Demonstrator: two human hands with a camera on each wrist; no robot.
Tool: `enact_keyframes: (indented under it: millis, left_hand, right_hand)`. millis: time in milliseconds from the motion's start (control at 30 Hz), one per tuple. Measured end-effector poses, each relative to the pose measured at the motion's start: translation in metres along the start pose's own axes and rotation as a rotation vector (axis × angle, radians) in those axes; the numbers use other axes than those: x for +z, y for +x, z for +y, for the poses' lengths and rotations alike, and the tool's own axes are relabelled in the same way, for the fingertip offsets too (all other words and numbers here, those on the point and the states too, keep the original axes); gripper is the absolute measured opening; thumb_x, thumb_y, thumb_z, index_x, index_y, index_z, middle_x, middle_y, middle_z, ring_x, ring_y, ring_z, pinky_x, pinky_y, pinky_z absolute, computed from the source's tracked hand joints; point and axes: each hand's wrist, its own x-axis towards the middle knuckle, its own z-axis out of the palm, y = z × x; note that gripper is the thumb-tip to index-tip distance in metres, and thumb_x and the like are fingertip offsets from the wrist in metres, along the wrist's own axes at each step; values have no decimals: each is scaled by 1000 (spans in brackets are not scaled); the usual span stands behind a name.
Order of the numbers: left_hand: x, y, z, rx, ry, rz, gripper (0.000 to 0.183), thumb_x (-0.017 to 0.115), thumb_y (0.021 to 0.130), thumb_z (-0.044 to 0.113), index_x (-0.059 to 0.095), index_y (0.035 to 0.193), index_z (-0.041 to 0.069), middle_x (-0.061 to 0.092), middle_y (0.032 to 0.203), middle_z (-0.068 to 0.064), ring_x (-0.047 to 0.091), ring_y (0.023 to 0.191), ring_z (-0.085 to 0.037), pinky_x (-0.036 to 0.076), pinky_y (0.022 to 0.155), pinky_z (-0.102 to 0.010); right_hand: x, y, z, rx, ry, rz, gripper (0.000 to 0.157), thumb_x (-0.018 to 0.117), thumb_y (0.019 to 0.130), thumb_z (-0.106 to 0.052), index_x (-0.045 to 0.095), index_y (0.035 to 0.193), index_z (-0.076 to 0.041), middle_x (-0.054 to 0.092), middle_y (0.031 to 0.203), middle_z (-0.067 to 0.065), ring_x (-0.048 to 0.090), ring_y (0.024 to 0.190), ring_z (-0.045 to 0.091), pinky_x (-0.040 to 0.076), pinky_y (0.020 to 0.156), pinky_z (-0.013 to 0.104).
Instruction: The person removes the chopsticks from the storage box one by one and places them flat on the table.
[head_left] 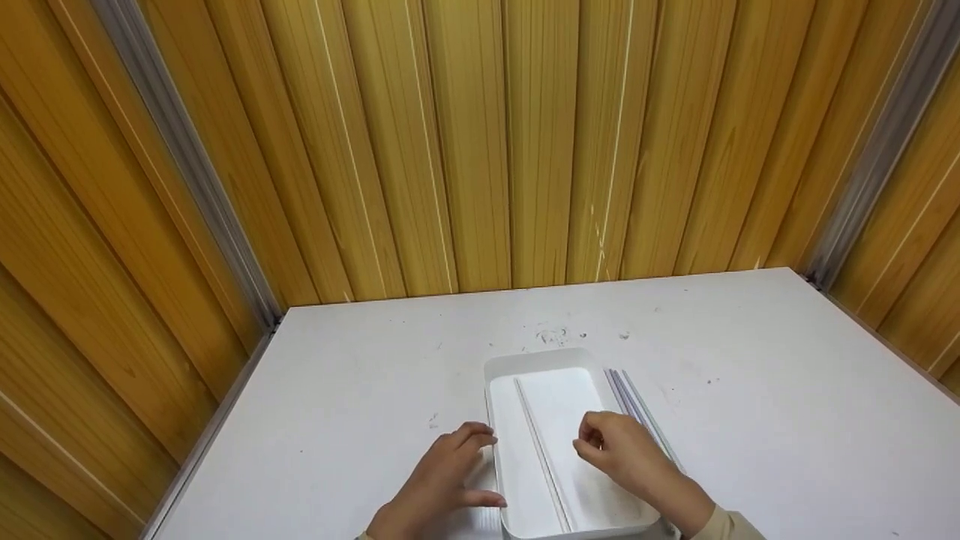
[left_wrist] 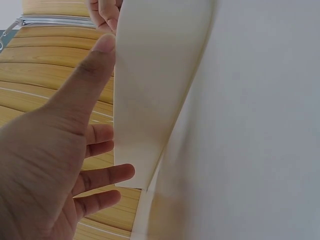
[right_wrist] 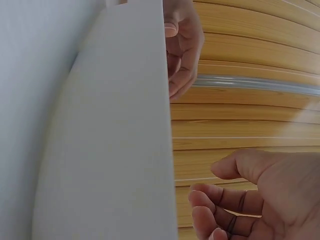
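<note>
A white rectangular tray point(head_left: 536, 363) stands on the table with a pair of thin white sticks point(head_left: 541, 450) lying lengthwise inside it. At the tray's left side is my left hand point(head_left: 442, 476), its thumb and fingers spread along the rim. In the left wrist view, the fingertips of that hand point(left_wrist: 50, 150) lie against or just by the tray's pale wall point(left_wrist: 150, 75). Over the tray's right part hovers my right hand point(head_left: 626, 450), fingers loosely bent. The right wrist view shows that hand point(right_wrist: 260, 195) holding nothing, its thumb apart from the fingers.
Several thin purple and greenish sticks point(head_left: 624, 391) lie along the tray's right outer side, partly hidden by my right hand and forearm. The white table point(head_left: 360, 390) has small dark marks. Yellow wood-look panels point(head_left: 465, 150) rise behind and beside it, with metal posts at the corners.
</note>
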Motion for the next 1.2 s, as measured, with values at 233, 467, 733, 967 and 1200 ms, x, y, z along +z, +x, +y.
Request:
enact_keyframes:
  millis: [233,467,733,967,1200]
  left_hand:
    - [-3,3,-3,10,20,19,75,73,70,60,60,121,6,57,125,-2,59,107,-20,52,87,-35]
    - [-3,0,-4,-5,-12,17,75,69,72,61,58,123,7,55,128,-1,59,106,-20,52,89,-37]
    - [-2,-2,-2,-28,-35,10,76,68,70,61,58,123,7,54,129,-1,60,107,-19,52,90,-36]
    - [0,0,-1,-16,-36,12,75,69,71,61,58,122,7,54,128,-1,59,105,-18,52,89,-35]
    - [2,0,1,-8,-36,15,75,71,70,60,59,121,7,55,127,-2,59,102,-19,53,88,-34]
  right_hand:
    - [13,1,-3,-25,-16,-45,13,68,81,-13,59,71,-10,51,63,-6,39,57,2,35,50,17]
    - [22,-2,-5,-12,-24,-102,15,67,80,-15,57,70,-11,48,61,-6,38,56,4,33,49,19]
    - [33,-6,-6,-11,-27,-178,12,65,81,-15,59,72,-9,56,64,-3,43,57,6,38,51,20]
    - [35,-9,-3,12,1,-227,10,63,81,-16,60,74,-9,57,66,-4,46,59,6,40,52,19]
    - [38,-11,0,26,22,-255,10,62,81,-15,59,74,-10,53,65,-6,44,58,5,39,51,18]
